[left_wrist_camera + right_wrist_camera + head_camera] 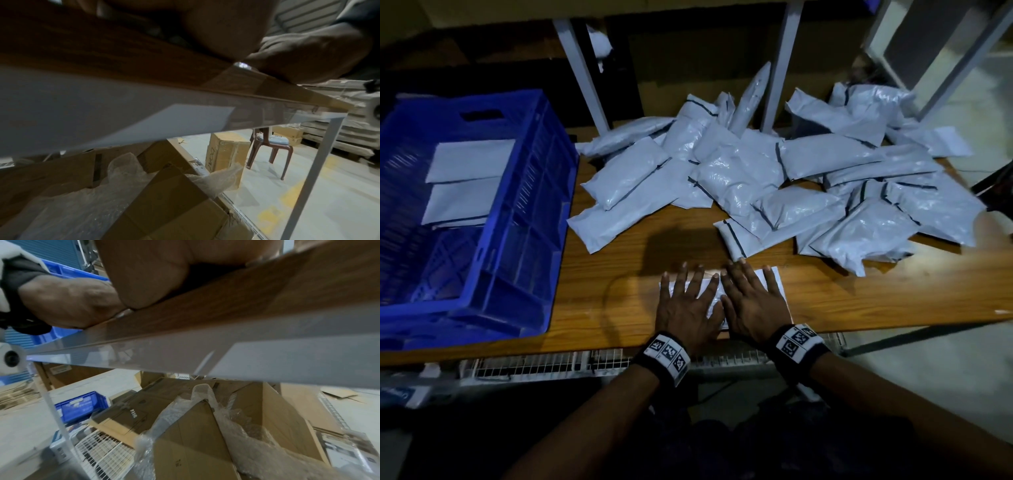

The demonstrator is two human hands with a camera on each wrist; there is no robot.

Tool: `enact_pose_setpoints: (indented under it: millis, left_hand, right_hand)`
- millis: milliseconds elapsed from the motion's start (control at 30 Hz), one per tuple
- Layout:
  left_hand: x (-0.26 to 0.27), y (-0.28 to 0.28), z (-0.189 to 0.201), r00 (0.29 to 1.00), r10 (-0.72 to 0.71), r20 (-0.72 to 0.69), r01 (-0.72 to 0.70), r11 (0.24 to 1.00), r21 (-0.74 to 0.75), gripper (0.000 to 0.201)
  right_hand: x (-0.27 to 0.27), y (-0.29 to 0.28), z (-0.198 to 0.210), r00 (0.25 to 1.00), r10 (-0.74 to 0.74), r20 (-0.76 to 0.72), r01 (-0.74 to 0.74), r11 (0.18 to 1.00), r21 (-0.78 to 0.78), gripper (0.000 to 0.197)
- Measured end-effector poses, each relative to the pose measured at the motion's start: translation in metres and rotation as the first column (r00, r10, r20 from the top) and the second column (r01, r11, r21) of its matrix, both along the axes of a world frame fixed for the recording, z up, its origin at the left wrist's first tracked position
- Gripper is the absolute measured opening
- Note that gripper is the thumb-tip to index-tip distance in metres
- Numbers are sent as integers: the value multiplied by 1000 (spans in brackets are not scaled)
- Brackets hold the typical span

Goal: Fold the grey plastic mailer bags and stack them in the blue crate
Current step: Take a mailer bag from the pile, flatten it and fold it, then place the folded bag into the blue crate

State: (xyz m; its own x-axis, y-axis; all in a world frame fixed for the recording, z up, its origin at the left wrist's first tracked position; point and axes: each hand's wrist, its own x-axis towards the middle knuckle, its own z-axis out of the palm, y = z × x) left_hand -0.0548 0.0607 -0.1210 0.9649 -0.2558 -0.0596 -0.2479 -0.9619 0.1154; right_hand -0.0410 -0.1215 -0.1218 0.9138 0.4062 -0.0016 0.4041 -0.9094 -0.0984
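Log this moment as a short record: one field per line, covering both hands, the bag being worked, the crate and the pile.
left hand: left hand flat, fingers spread, pressing the grey plastic mailer bag
right hand: right hand flat beside it, pressing the same bag
bag in work: lies at the near edge of the brown wooden table, mostly covered by the hands
crate: blue plastic crate on the table's left end, holding folded grey bags
pile: loose heap of unfolded grey mailer bags behind the hands
below the table: cardboard boxes
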Motion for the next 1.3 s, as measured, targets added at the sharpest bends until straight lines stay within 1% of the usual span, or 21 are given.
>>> enact_pose_setpoints:
  millis: [100,167,233,267,333,400,467,533,600,633,700,767,800,867,900,967,1000,1100,1167,1233,1300]
  left_hand:
    - [-1,1,4,999,0,-43,2,999,42,62]
    - [-3,2,9,999,24,-34,-22,998,66,67]
    - [-6,4,19,995,89,-44,-87,995,47,75]
    - [-8,6,24,990,136,-40,-136,991,3,78]
    - [-16,12,33,972,235,-12,-235,965,-115,80]
    - [-26,20,35,937,348,-25,-344,911,-228,85]
    - [-35,26,33,890,446,-97,-453,836,-308,93]
    - [-40,29,30,860,483,-166,-510,792,-335,98]
    - [-43,30,29,847,483,-222,-532,758,-378,103]
    - [-44,30,30,840,484,-245,-542,732,-412,107]
    - [-47,32,35,830,485,-277,-556,669,-493,110]
    - [-51,36,43,835,486,-258,-538,626,-564,104]
    - [-53,39,49,839,496,-223,-521,615,-592,98]
    - [-59,48,64,839,519,-161,-493,604,-626,89]
    - [-62,54,73,835,531,-143,-489,598,-635,86]
    - [-68,68,94,826,555,-100,-480,598,-642,82]
    - [-72,77,103,819,570,-67,-470,599,-648,82]
    - [-82,111,133,799,602,8,-425,574,-700,87]
    - [-86,137,155,785,617,53,-397,568,-721,82]
    - [-91,166,178,777,623,87,-362,555,-749,76]
    - [-94,200,199,769,629,116,-325,541,-776,72]
  right_hand:
    - [-2,1,8,999,-15,-37,14,1000,-19,61]
    - [-2,-2,10,999,-39,-27,39,999,11,61]
    - [-3,-7,18,991,-130,-8,130,990,62,62]
    - [-5,-13,24,979,-202,-14,203,975,96,64]
    - [-14,-24,35,921,-380,-80,389,904,176,67]
    - [-22,-35,38,842,-500,-205,538,807,242,69]
    - [-26,-42,36,772,-541,-334,630,721,289,76]
    - [-23,-44,35,740,-531,-413,665,671,328,75]
    - [-17,-42,36,718,-520,-462,689,628,362,56]
    - [-16,-40,41,698,-504,-509,709,586,392,47]
    - [-12,-38,40,679,-446,-583,729,499,468,46]
    - [-11,-35,44,661,-328,-675,745,396,537,45]
    - [-10,-32,46,653,-245,-717,752,328,572,40]
    - [-12,-24,57,646,-91,-758,750,262,607,22]
    - [-12,-18,63,653,-45,-756,737,265,622,18]
    - [-8,-4,77,677,30,-735,705,261,660,27]
    - [-6,5,83,691,64,-720,687,251,682,28]
    - [1,38,114,687,195,-700,662,230,714,21]
    - [5,65,138,709,252,-658,621,218,753,16]
    - [11,94,161,741,281,-609,572,209,793,21]
    - [13,126,183,748,311,-586,548,209,810,28]
